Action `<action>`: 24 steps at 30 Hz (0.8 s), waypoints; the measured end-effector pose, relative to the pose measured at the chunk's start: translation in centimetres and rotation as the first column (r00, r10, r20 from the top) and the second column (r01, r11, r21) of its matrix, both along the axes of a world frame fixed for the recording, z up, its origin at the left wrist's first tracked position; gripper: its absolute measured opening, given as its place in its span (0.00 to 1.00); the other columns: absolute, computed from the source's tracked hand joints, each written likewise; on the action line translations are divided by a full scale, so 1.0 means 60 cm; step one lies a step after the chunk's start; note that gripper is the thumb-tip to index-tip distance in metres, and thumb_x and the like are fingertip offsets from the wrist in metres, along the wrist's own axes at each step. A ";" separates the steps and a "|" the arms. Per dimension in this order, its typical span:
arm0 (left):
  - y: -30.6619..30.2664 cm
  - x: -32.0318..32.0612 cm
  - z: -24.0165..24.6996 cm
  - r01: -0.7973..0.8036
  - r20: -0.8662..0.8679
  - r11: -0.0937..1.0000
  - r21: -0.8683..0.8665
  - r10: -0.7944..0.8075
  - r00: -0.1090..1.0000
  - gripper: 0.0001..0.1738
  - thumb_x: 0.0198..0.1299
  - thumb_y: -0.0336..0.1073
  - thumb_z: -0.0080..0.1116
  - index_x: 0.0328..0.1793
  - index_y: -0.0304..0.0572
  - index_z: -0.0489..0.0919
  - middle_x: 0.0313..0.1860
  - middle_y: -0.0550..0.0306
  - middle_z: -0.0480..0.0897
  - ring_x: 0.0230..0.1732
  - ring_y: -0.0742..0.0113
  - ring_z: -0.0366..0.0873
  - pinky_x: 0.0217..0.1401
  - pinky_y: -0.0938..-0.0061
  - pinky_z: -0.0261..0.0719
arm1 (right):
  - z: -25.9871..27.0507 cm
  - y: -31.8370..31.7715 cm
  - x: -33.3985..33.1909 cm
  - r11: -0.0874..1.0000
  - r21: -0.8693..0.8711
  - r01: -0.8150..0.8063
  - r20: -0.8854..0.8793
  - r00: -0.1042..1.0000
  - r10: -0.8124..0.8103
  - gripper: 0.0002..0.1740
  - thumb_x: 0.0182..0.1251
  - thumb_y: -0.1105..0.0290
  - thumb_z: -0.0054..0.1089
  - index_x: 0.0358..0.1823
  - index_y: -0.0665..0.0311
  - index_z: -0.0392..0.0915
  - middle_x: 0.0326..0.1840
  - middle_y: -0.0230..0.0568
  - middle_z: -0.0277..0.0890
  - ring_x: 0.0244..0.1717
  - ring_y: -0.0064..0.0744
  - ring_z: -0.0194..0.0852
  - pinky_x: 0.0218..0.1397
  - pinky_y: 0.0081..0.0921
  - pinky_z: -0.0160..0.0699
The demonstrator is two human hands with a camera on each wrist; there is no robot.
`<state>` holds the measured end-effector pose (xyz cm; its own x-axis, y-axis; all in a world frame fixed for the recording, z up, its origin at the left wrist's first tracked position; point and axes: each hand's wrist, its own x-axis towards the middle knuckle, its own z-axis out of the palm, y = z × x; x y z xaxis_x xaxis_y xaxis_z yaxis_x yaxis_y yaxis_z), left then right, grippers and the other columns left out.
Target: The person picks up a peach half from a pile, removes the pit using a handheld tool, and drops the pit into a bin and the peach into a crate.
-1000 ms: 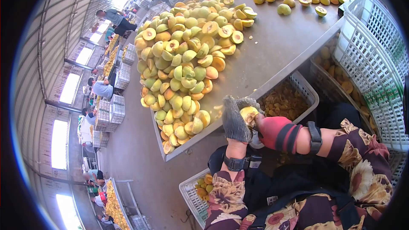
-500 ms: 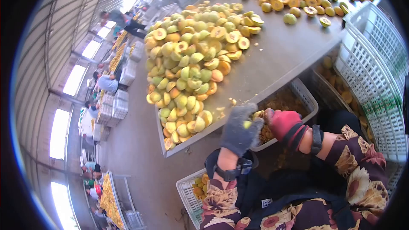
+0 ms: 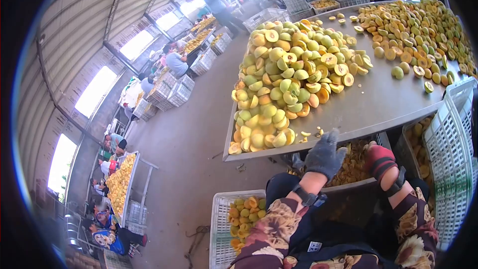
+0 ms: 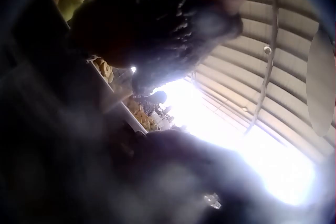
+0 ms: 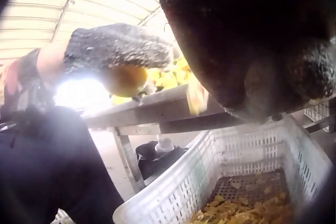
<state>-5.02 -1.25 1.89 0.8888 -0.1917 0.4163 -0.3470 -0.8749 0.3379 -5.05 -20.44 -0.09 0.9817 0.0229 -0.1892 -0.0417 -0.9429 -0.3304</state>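
My left hand point(image 3: 324, 157), in a grey knit glove, is palm down by the table's front edge. In the right wrist view its fingers grip a yellow peach half point(image 5: 126, 79) from above. My right hand point(image 3: 379, 159), in a red glove with dark bands, is a little to the right, fingers curled, over the scrap crate. A small pale yellow piece point(image 5: 197, 98) shows blurred beside the dark right glove in its wrist view; I cannot tell whether the fingers hold it. Below lies the white scrap crate point(image 5: 157, 198), with yellow-brown scraps on its bottom.
Halved peaches point(image 3: 284, 74) are heaped on the metal table point(image 3: 383, 99), with another heap point(image 3: 418, 35) at its far right. A white crate of fruit point(image 3: 219, 229) stands at lower left, a tall white crate point(image 3: 455, 169) at right. People work at other tables behind.
My hands, together at a peach half one second ago, have moved apart. The left has turned palm down toward the table edge. The head view has swung, shifting the table right.
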 end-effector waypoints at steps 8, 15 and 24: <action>0.293 -0.111 0.057 -0.208 -0.236 0.872 0.443 0.337 0.911 0.23 0.61 0.51 0.54 0.56 0.47 0.78 0.51 0.45 0.80 0.52 0.46 0.78 0.55 0.58 0.75 | -0.020 -0.014 -0.024 0.995 0.080 -0.055 0.114 0.992 0.046 0.13 0.56 0.68 0.56 0.41 0.66 0.70 0.31 0.55 0.81 0.35 0.55 0.82 0.39 0.42 0.80; 0.385 0.016 0.121 -0.126 -0.430 0.827 0.548 0.407 0.806 0.33 0.62 0.60 0.46 0.65 0.48 0.72 0.64 0.41 0.72 0.64 0.44 0.69 0.66 0.59 0.68 | 0.014 0.030 -0.028 0.984 0.028 -0.175 0.006 0.985 0.175 0.12 0.64 0.69 0.48 0.45 0.67 0.72 0.33 0.53 0.82 0.38 0.54 0.83 0.40 0.41 0.80; 0.272 0.289 0.073 -0.421 -0.406 0.831 0.364 0.548 0.731 0.47 0.55 0.68 0.52 0.70 0.37 0.66 0.69 0.36 0.65 0.71 0.47 0.62 0.72 0.60 0.61 | -0.014 0.041 -0.010 0.982 0.066 -0.177 -0.016 0.984 0.179 0.13 0.61 0.67 0.48 0.43 0.67 0.73 0.32 0.53 0.82 0.36 0.52 0.83 0.38 0.44 0.80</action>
<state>12.31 15.06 6.26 0.9540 0.2882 -0.0822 0.2958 -0.9494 0.1053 -5.67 -17.98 -0.92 0.9565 0.2096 -0.2028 0.1172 -0.9130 -0.3907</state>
